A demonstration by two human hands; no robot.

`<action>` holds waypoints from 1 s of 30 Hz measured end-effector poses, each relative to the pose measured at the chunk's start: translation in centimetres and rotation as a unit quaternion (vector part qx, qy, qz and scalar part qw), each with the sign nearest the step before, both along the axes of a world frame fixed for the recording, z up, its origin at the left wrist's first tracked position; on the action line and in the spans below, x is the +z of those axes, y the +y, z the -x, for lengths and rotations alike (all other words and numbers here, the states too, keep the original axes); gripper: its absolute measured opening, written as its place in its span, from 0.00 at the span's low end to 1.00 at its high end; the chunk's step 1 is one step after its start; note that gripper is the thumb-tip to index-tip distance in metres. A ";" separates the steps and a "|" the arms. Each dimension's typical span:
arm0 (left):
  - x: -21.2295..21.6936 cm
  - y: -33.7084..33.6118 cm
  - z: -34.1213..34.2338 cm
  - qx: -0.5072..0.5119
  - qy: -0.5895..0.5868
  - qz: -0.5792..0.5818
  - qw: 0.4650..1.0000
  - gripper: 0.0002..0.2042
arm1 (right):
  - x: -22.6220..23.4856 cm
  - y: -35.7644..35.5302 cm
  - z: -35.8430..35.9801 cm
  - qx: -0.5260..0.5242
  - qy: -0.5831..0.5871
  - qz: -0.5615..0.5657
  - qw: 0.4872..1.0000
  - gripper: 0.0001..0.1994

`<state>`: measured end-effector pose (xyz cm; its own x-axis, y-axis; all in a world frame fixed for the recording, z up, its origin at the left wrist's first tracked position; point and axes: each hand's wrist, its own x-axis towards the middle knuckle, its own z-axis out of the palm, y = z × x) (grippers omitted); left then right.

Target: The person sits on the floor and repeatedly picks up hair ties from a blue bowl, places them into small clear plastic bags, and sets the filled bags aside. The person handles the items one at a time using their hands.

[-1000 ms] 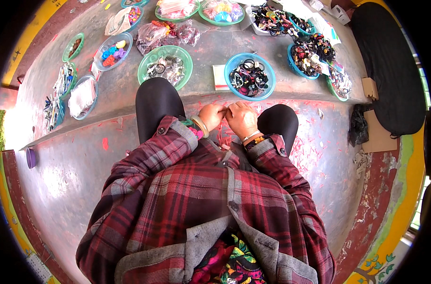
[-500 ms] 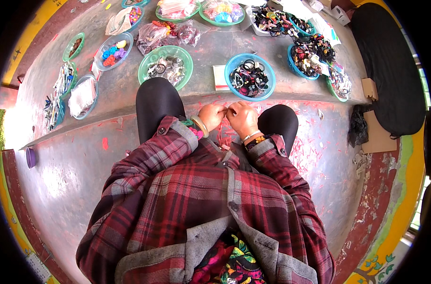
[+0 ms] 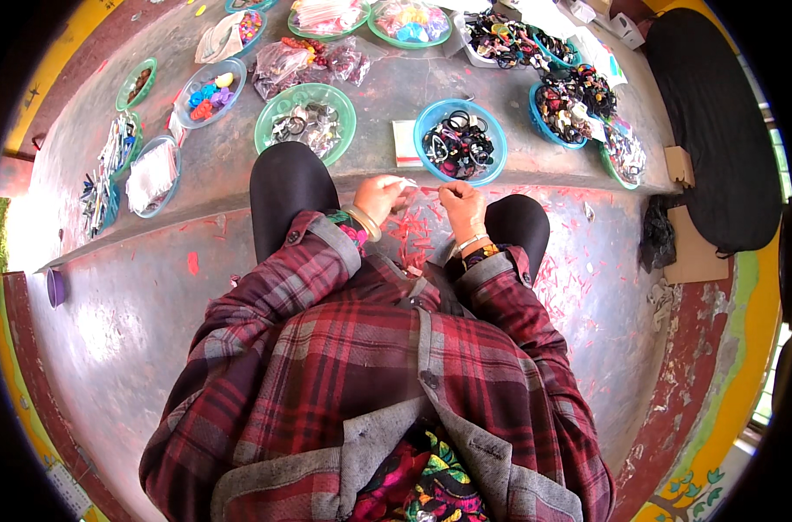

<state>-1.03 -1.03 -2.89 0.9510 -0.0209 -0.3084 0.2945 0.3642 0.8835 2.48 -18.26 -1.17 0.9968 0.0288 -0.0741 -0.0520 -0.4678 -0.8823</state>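
Note:
My left hand [image 3: 378, 199] is closed in a pinch over the step's edge, with a small whitish piece [image 3: 407, 182] at its fingertips. Facing it, my right hand [image 3: 463, 210] pinches what looks like a thin red strip [image 3: 428, 189], which runs across the gap towards the left fingers. The pieces are too small to make out further. Just beyond my right hand stands a blue basket [image 3: 497, 165] of mostly black hair ties, beside a small pale card-like box [image 3: 404, 143]. A green basket [image 3: 263, 137] with small clear packets and dark rings stands past my left knee.
Loose red strips [image 3: 413, 233] litter the floor between my knees. More baskets and bags cover the raised ledge, including a blue basket [image 3: 538, 122] of hair accessories and a basket [image 3: 177, 187] of white packets. A black plastic bag [image 3: 658, 230] and a purple cup [image 3: 56, 288] lie at the sides.
My hands, which were together fingertip to fingertip, have drawn apart. The right has shifted to the right, the left slightly up, and a thin red strip now shows between them.

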 end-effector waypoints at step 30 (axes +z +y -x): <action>1.0 1.9 -0.2 0.144 0.103 0.041 0.983 0.11 | 1.5 0.1 1.6 0.231 -0.073 0.310 0.920 0.06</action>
<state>-0.78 0.85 -1.90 0.8387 0.2064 -0.5040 0.3388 0.5268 0.7795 0.89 -18.19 0.31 0.8895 0.4489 -0.0853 0.3762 -0.8253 -0.4212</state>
